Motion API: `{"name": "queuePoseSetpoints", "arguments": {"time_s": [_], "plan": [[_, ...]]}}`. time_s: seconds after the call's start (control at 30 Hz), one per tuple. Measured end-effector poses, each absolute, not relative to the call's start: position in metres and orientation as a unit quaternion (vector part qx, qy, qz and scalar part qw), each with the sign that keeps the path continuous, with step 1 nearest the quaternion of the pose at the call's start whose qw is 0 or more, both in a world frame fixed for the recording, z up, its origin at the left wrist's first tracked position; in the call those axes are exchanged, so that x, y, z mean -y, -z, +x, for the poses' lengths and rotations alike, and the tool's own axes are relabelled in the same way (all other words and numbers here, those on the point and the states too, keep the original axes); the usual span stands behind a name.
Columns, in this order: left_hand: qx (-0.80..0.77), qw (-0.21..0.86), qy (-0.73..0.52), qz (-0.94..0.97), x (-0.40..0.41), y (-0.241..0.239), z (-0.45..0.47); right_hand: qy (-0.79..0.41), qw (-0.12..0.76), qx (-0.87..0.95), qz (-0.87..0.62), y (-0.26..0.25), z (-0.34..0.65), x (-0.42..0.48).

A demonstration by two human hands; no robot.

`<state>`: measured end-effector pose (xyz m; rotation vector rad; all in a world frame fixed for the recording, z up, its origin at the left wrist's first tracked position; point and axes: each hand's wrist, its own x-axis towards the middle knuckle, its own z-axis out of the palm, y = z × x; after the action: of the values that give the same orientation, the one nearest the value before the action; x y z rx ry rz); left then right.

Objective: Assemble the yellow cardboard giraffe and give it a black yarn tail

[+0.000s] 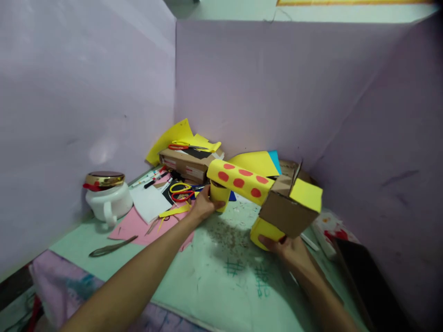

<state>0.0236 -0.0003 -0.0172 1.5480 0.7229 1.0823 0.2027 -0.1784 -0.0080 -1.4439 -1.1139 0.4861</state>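
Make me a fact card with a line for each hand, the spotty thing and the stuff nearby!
Left hand: holding a yellow roll
Right hand: holding another yellow roll, below the cardboard box
Spotty tube: yellow, red spots
Cardboard box: brown, one yellow patch
Nearby: white pot, pink paper, scissors

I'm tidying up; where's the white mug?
In the head view, the white mug stands at the left, by the purple wall and just left of the pink paper.
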Motion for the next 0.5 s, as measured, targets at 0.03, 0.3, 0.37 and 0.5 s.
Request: {"name": "queuePoseSetpoints", "arguments": {"time_s": [0.03, 0.3, 0.37, 0.5], "plan": [[-0.304, 0.537, -0.456, 0.641, 0.002, 0.013, 0.021, -0.231, 0.579, 0.466, -0.628, 0.004, 0.204, 0.179], [-0.235, 0.612, -0.493, 0.573, 0.014, -0.022, 0.000, -0.323, 0.655, 0.392, -0.560, -0.034, 0.206, 0.172], [-0.217, 0.621, -0.506, 0.558, 0.016, -0.025, -0.001, -0.332, 0.670, 0.388, -0.539, -0.035, 0.204, 0.169], [-0.206, 0.637, -0.517, 0.533, 0.018, -0.022, -0.001, -0.321, 0.667, 0.394, -0.545, -0.032, 0.204, 0.168]]}}
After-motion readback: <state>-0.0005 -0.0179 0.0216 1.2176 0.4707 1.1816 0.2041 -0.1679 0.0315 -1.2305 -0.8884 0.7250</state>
